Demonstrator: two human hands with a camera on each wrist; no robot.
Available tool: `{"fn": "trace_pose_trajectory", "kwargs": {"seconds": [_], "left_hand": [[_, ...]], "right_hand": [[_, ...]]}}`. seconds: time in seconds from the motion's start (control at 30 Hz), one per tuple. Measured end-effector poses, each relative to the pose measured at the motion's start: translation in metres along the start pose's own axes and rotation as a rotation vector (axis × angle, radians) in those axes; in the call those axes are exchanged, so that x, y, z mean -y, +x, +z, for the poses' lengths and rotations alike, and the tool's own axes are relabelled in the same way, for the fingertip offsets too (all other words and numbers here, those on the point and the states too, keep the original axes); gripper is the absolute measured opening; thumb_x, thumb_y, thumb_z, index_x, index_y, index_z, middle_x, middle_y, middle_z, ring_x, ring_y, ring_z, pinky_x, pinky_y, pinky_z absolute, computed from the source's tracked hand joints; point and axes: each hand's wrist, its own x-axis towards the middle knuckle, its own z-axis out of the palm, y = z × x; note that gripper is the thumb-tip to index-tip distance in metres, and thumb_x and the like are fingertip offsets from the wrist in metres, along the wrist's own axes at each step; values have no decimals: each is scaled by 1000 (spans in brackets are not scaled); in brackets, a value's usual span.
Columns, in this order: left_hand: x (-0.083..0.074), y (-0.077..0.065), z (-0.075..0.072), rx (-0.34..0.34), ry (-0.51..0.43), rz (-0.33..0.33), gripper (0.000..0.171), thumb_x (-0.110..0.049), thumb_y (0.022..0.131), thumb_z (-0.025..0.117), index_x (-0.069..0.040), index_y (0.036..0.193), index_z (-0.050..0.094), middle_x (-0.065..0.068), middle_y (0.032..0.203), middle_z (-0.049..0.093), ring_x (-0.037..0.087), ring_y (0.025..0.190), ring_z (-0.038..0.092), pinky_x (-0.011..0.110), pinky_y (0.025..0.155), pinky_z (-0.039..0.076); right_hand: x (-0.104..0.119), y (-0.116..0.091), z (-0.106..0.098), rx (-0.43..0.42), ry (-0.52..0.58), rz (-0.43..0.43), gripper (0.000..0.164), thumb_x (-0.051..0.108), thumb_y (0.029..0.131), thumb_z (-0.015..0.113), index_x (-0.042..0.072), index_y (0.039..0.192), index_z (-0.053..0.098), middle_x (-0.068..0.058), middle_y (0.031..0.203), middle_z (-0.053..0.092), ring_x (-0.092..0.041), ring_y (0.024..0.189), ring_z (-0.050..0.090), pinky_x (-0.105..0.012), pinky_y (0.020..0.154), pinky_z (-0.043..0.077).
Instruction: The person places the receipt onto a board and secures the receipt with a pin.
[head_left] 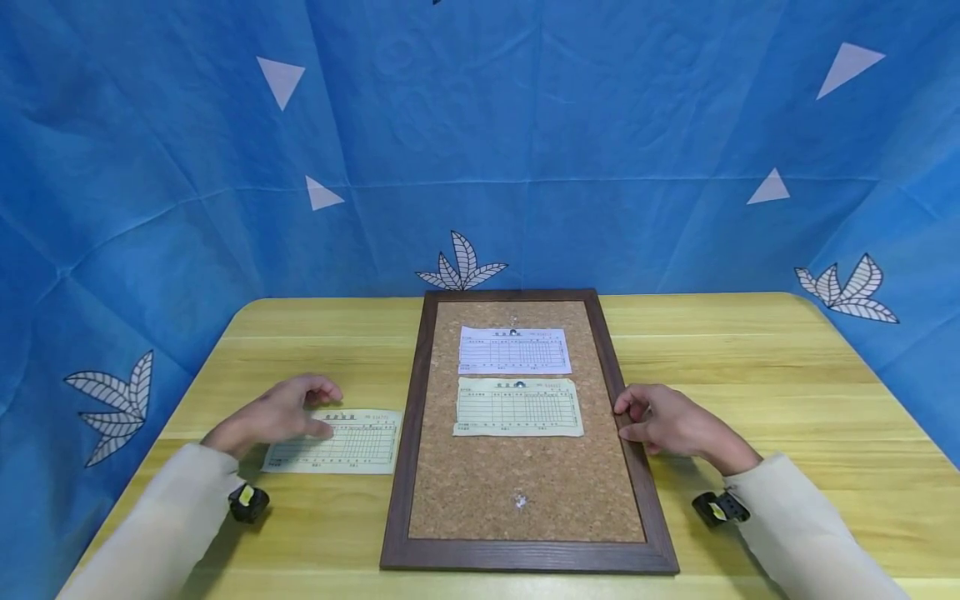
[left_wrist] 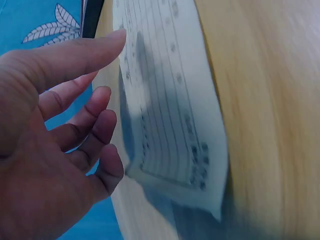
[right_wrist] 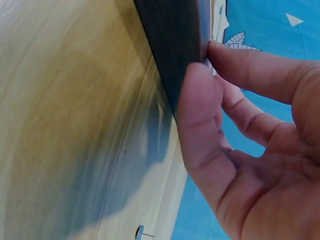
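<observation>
A framed cork board [head_left: 480, 483] lies in the middle of the table. On its upper half sit a pale lilac printed slip [head_left: 514, 357] and, below it, a pale yellow one [head_left: 517, 412], each with a round tack head at its top. Left of the board is another yellow slip [head_left: 352, 450], lying on the table. Over this slip's left part is my left hand [head_left: 288, 408], fingers loosely bent, thumb apart, nothing pinched between them. My right hand [head_left: 667, 418] holds the board's right frame edge, its bent fingertips against the dark wood [right_wrist: 172, 40].
In the right wrist view, a thumbtack [right_wrist: 139, 233] lies on the wooden table [head_left: 750, 367], point sideways. A blue patterned cloth [head_left: 480, 150] hangs behind the table. Shiny marks [head_left: 521, 501] show on the lower cork.
</observation>
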Motion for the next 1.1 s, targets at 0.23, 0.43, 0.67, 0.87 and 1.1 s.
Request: {"fn": "trace_pose_trajectory", "kwargs": {"seconds": [0.23,0.43,0.67,0.87,1.1], "left_hand": [[15,-7,-9,-43,9,3,39,-1,83,77,6,117,58,18,116,57,32,102,51,46,86,43],[22,-10,-12,-78,28,-11,37,1,82,78,6,114,60,16,112,58,31,98,50,44,84,43],[24,-11,-14,-101,61,-6,28,7,81,75,4,107,64,14,107,59,29,94,50,45,81,43],[26,-11,-16,-105,57,-1,25,8,81,75,5,104,64,13,103,59,27,89,48,41,76,42],[26,-11,-16,-106,60,-46,18,8,83,73,2,98,65,9,91,57,24,79,47,32,67,41]], "right_hand": [[-1,0,0,-5,-19,-15,19,-8,91,66,-1,105,56,-10,88,45,-18,63,46,-32,52,46],[-1,0,-1,-3,-31,-13,19,-7,90,67,-1,105,56,-10,88,44,-18,64,47,-35,54,49],[-2,0,-3,-2,-36,-19,20,-5,91,68,-2,106,56,-10,88,45,-18,63,50,-36,55,51],[-4,0,-4,3,-21,-19,20,-4,91,68,-2,106,55,-9,87,45,-19,64,50,-36,55,51],[-2,0,-4,2,-20,4,19,-3,92,68,0,105,56,-10,87,45,-19,64,49,-36,55,51]]}}
